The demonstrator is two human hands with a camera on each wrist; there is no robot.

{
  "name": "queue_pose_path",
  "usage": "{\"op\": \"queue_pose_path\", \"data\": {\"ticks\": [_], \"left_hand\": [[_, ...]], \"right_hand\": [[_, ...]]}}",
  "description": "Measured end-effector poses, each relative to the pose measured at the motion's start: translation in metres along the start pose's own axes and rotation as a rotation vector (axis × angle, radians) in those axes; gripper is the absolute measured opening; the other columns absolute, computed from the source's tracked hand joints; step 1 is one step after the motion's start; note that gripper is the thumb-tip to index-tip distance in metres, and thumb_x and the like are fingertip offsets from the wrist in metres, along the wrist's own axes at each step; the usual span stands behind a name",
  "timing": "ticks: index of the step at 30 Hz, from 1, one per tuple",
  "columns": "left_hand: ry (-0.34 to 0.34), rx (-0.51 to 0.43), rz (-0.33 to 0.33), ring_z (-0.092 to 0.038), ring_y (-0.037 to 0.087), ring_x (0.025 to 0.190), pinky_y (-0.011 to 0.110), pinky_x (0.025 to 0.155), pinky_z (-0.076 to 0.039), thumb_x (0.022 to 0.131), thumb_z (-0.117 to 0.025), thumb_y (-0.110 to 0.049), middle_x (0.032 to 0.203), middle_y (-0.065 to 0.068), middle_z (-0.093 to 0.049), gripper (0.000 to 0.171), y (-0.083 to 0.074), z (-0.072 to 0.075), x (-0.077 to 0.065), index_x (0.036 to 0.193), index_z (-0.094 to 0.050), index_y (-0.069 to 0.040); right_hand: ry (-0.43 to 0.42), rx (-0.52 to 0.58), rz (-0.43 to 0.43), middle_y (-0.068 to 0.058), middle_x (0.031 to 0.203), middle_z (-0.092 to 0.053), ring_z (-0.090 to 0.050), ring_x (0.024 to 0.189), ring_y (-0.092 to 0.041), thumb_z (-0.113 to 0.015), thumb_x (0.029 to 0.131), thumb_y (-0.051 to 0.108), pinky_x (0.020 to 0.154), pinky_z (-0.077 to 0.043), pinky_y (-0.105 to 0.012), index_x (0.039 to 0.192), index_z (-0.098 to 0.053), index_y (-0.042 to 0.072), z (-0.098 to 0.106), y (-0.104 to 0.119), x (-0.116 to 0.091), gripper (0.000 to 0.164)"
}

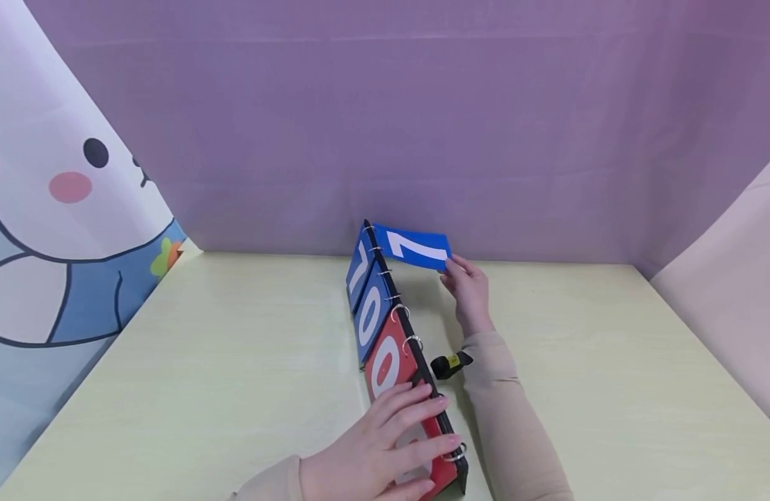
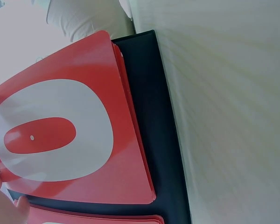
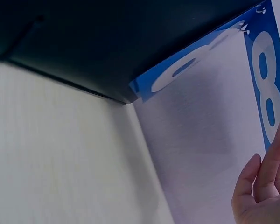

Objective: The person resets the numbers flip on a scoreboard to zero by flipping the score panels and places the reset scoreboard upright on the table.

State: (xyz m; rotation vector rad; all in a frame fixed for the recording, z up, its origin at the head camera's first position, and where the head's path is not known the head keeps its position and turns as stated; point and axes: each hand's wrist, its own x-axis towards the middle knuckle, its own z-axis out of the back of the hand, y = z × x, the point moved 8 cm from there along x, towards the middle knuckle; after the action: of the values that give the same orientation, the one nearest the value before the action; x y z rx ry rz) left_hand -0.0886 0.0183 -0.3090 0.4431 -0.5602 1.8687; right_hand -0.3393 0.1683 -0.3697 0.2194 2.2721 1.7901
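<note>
A tabletop flip scoreboard with ring-bound number cards stands lengthwise away from me on the table. At its far end my right hand pinches the outer edge of a lifted blue card, held out to the right of the spine. That card shows a 7 on top in the head view; the right wrist view shows an 8 on its underside. My left hand lies with extended fingers across the near red cards and the spine. The red 0 card fills much of the left wrist view.
Another red 0 card and a blue 0 card hang on the left face. A black wrist strap is at my right sleeve. Purple cloth rises behind the pale table; a cartoon-printed cloth is on the left.
</note>
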Motion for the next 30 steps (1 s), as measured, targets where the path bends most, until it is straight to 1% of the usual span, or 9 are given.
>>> {"op": "queue_pose_path", "data": {"ticks": [4, 8, 11, 16, 19, 23, 25, 27, 30], "left_hand": [[-0.001, 0.004, 0.000, -0.022, 0.023, 0.139, 0.042, 0.109, -0.031, 0.095, -0.047, -0.036, 0.149, 0.007, -0.026, 0.049, -0.001, 0.000, 0.000, 0.141, -0.037, -0.020], [-0.020, 0.023, -0.013, -0.022, 0.024, 0.138, 0.042, 0.110, -0.030, 0.095, -0.047, -0.035, 0.149, 0.007, -0.026, 0.049, -0.002, 0.002, -0.001, 0.140, -0.038, -0.020], [-0.028, 0.027, -0.017, -0.023, 0.024, 0.138, 0.042, 0.110, -0.029, 0.095, -0.047, -0.035, 0.149, 0.007, -0.027, 0.049, -0.002, 0.002, -0.001, 0.141, -0.037, -0.020], [-0.026, 0.026, -0.008, -0.022, 0.024, 0.139, 0.042, 0.110, -0.029, 0.095, -0.047, -0.035, 0.150, 0.007, -0.026, 0.049, -0.002, 0.002, -0.001, 0.140, -0.038, -0.020], [-0.027, 0.020, -0.005, -0.022, 0.024, 0.138, 0.042, 0.110, -0.030, 0.095, -0.048, -0.035, 0.150, 0.007, -0.026, 0.049, -0.001, 0.001, -0.002, 0.140, -0.038, -0.019], [-0.012, -0.006, 0.004, -0.021, 0.023, 0.139, 0.040, 0.111, -0.029, 0.094, -0.049, -0.036, 0.150, 0.006, -0.024, 0.052, -0.001, -0.002, -0.002, 0.142, -0.034, -0.020], [-0.012, -0.002, 0.003, -0.021, 0.023, 0.139, 0.040, 0.111, -0.028, 0.094, -0.049, -0.036, 0.150, 0.006, -0.025, 0.053, -0.001, -0.002, -0.001, 0.143, -0.033, -0.021], [-0.018, 0.009, -0.004, -0.021, 0.023, 0.139, 0.040, 0.111, -0.028, 0.094, -0.050, -0.036, 0.150, 0.007, -0.025, 0.053, -0.002, -0.002, -0.001, 0.142, -0.034, -0.021], [-0.034, 0.027, -0.019, -0.023, 0.024, 0.138, 0.040, 0.111, -0.028, 0.093, -0.051, -0.036, 0.149, 0.007, -0.027, 0.052, -0.003, -0.001, 0.000, 0.141, -0.036, -0.020]], "right_hand": [[-0.010, -0.001, 0.027, 0.011, 0.070, -0.060, -0.055, 0.058, 0.001, -0.055, 0.092, 0.012, 0.070, -0.051, -0.015, 0.127, -0.054, -0.005, 0.000, 0.007, -0.003, 0.039], [-0.013, -0.004, 0.058, 0.010, 0.077, -0.060, -0.057, 0.063, 0.001, -0.055, 0.093, 0.013, 0.075, -0.052, -0.018, 0.128, -0.054, -0.002, -0.003, 0.013, -0.006, 0.038], [-0.010, 0.007, 0.082, 0.010, 0.078, -0.060, -0.057, 0.064, 0.001, -0.054, 0.093, 0.012, 0.076, -0.052, -0.018, 0.130, -0.053, -0.001, -0.005, 0.019, -0.008, 0.039], [0.016, 0.023, 0.154, 0.011, 0.078, -0.061, -0.058, 0.066, 0.001, -0.054, 0.093, 0.009, 0.077, -0.051, -0.017, 0.131, -0.051, -0.002, -0.008, 0.033, -0.011, 0.040], [0.030, 0.005, 0.197, 0.005, 0.089, -0.064, -0.061, 0.070, 0.001, -0.054, 0.092, 0.006, 0.080, -0.052, -0.019, 0.132, -0.051, 0.000, -0.010, 0.043, -0.015, 0.040], [0.040, -0.079, 0.265, -0.011, 0.112, -0.063, -0.063, 0.077, 0.000, -0.053, 0.093, 0.007, 0.085, -0.052, -0.024, 0.133, -0.051, 0.002, -0.012, 0.058, -0.019, 0.041], [0.045, -0.136, 0.306, -0.015, 0.117, -0.062, -0.063, 0.080, -0.002, -0.053, 0.094, 0.009, 0.085, -0.051, -0.026, 0.134, -0.051, 0.004, -0.015, 0.068, -0.021, 0.040], [0.043, -0.206, 0.354, -0.015, 0.114, -0.063, -0.063, 0.080, -0.006, -0.054, 0.094, 0.012, 0.081, -0.051, -0.024, 0.133, -0.053, 0.007, -0.019, 0.079, -0.023, 0.040], [0.044, -0.315, 0.441, -0.011, 0.096, -0.064, -0.060, 0.075, -0.010, -0.055, 0.092, 0.016, 0.068, -0.047, -0.021, 0.131, -0.056, 0.012, -0.028, 0.098, -0.027, 0.039]]}}
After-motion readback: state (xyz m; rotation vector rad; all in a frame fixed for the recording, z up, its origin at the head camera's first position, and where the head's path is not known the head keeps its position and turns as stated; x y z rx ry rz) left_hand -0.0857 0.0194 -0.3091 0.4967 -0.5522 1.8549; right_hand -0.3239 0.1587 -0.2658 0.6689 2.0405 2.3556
